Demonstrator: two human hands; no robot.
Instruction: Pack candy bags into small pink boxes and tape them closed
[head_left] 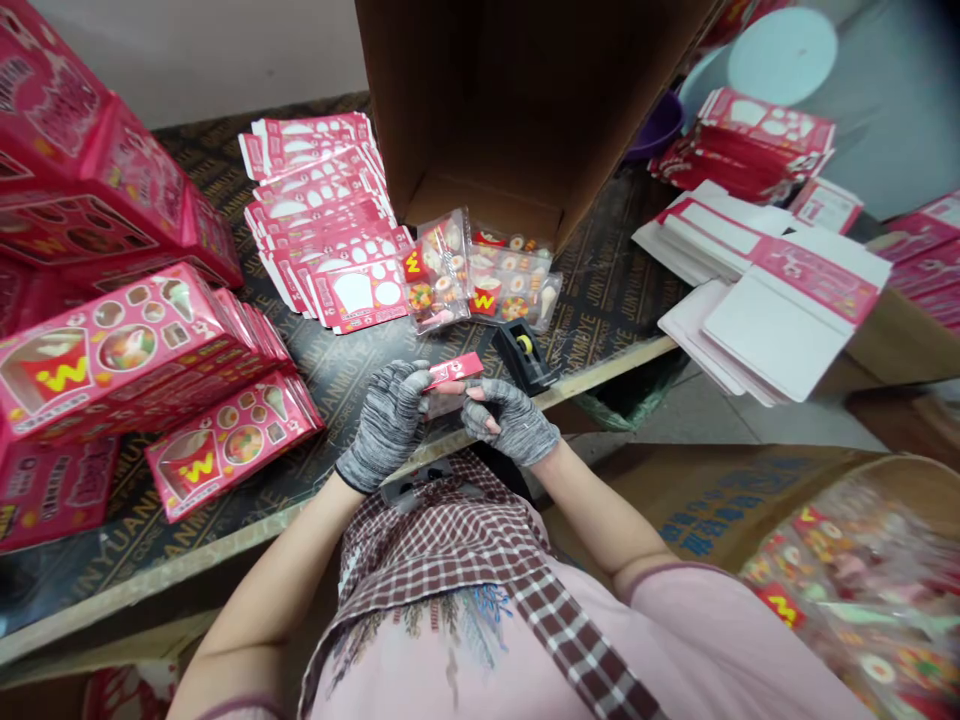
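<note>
Both of my hands wear grey fingerless gloves and meet over the table's front edge. Between them is a small pink cardboard box (459, 368), its narrow end turned up toward me; most of it is hidden by the fingers. My left hand (390, 415) is closed around the box's left side. My right hand (514, 418) has curled fingers that pinch the box at its near right edge. Just beyond the box lie clear bags of toy food (441, 270). A black tape dispenser (523, 355) with a yellow core stands to the right of the box.
Flat pink cartons (322, 225) lie fanned out behind my left hand. Filled pink boxes (112, 350) are stacked at left. A large open carton (480, 100) stands at the back. White card sheets (780, 310) overhang the table's right end. More bagged toys (862, 600) fill a carton at lower right.
</note>
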